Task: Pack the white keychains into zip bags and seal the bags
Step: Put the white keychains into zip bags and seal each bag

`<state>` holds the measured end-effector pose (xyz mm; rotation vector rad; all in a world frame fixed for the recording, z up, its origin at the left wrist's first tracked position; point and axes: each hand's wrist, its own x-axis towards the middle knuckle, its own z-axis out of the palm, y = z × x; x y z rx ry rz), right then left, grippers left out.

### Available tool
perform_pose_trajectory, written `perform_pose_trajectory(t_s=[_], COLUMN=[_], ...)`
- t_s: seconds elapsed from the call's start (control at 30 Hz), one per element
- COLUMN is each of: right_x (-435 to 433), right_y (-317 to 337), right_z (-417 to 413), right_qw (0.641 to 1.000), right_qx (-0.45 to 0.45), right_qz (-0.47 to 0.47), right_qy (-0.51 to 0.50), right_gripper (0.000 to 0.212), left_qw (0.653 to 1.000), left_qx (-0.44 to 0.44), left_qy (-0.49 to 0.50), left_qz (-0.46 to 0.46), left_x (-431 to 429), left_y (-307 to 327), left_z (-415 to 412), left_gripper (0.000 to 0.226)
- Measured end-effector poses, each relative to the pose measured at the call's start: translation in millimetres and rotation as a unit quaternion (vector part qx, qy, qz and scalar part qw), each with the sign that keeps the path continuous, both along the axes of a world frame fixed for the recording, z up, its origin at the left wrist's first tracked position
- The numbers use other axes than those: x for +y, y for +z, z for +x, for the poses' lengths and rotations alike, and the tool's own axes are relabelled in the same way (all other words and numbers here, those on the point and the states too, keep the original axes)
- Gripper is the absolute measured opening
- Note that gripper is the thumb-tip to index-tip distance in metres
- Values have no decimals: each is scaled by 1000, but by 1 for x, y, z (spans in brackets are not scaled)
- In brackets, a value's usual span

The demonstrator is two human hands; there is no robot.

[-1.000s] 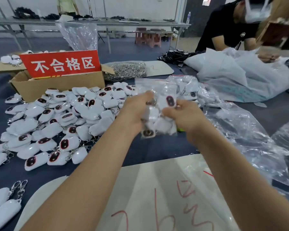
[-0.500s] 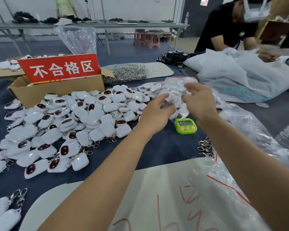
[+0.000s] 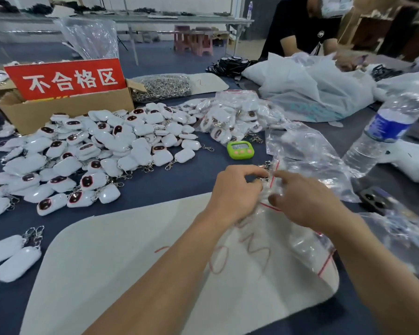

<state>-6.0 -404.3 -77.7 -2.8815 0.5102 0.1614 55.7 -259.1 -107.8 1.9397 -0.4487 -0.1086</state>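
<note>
Clear, thin plastic is what we are handling. Our left hand [image 3: 237,192] and right hand [image 3: 307,201] are working close together, both sets of fingertips pinching the red-striped mouth of an empty zip bag [image 3: 307,247]. The bag is lying under our right wrist on the white felt mat [image 3: 131,262]. We are judging the film to be featherlight, limp and slippery, likely clinging to the bags beneath it. So we are taking it by the stiffer zip strip and working its two lips apart. Just beyond our right hand, more loose bags [image 3: 300,151] are spreading out. Beyond our left hand and off to its left, the white keychains [image 3: 107,146] are lying heaped. They are looking small, light and softly padded, best taken by the body or the metal clip. Farther off, beyond both hands, filled bags [image 3: 232,117] are piling up.
</note>
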Motion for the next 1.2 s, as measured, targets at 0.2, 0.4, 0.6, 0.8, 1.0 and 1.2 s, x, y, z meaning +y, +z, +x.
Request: perform_pose_trajectory(t_s=[0.2,0.4,0.6,0.8,1.0,1.2], right_x=[5,20,64,91,101,97], right_y=[-25,-3,2,-9,-28,-49], right_z=[-2,5,16,38,47,40], right_qw=[972,824,780,821,887,966], right_qx=[-233,-458,-417,-360,-355,-204], right_qz=[10,332,466,443,297,159], right_qy=[-36,-34,23,12,-6,25], right_gripper=[25,20,45,35,44,67], left_qw=[999,979,939,945,931,906], left_qx=[31,111,158,148,154,57], left_qy=[5,36,53,89,180,323], left_qz=[-9,-165,-301,-276,-277,-269], left_x=[8,20,47,82,95,105], left_y=[-12,2,28,20,5,1], left_z=[-12,-15,-7,8,19,26], left_gripper=[33,16,25,22,31,37])
